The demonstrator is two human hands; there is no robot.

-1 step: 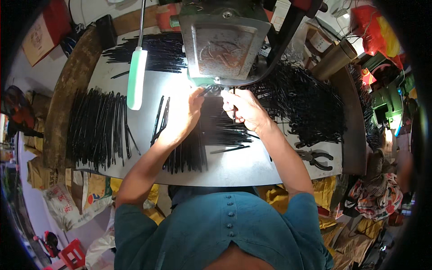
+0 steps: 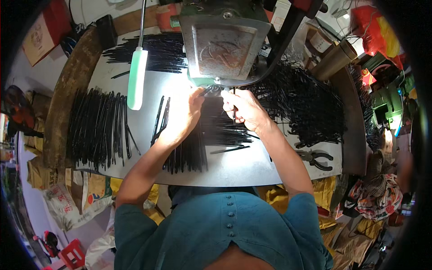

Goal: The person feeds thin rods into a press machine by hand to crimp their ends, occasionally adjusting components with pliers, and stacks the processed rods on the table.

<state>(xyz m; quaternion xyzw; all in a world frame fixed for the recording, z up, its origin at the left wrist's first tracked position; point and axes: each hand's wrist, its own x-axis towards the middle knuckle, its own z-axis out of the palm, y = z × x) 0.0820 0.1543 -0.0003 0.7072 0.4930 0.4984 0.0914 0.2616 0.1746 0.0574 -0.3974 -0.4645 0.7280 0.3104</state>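
Observation:
Both my hands meet just under the front of a heavy metal machine head (image 2: pixel 225 49). My left hand (image 2: pixel 191 108), washed out by bright light, is closed with fingertips pinching the end of a dark thin piece (image 2: pixel 207 91) at the machine's working point. Opposite it, my right hand (image 2: pixel 246 108) is closed around a thin black strip (image 2: pixel 234 110) that hangs down between its fingers. Glare and the machine hide the exact contact point. Below my hands lie a row of black strips (image 2: pixel 184 155) and a crosswise stack of strips (image 2: pixel 227 132).
A pale curved-edge worktable (image 2: pixel 234 168) carries a strip pile on the left (image 2: pixel 99 128), another at the back (image 2: pixel 157 54) and a tangled heap on the right (image 2: pixel 315 105). Pliers (image 2: pixel 318 158) lie near the right edge. A green-and-white lamp (image 2: pixel 137 78) hangs left of the machine.

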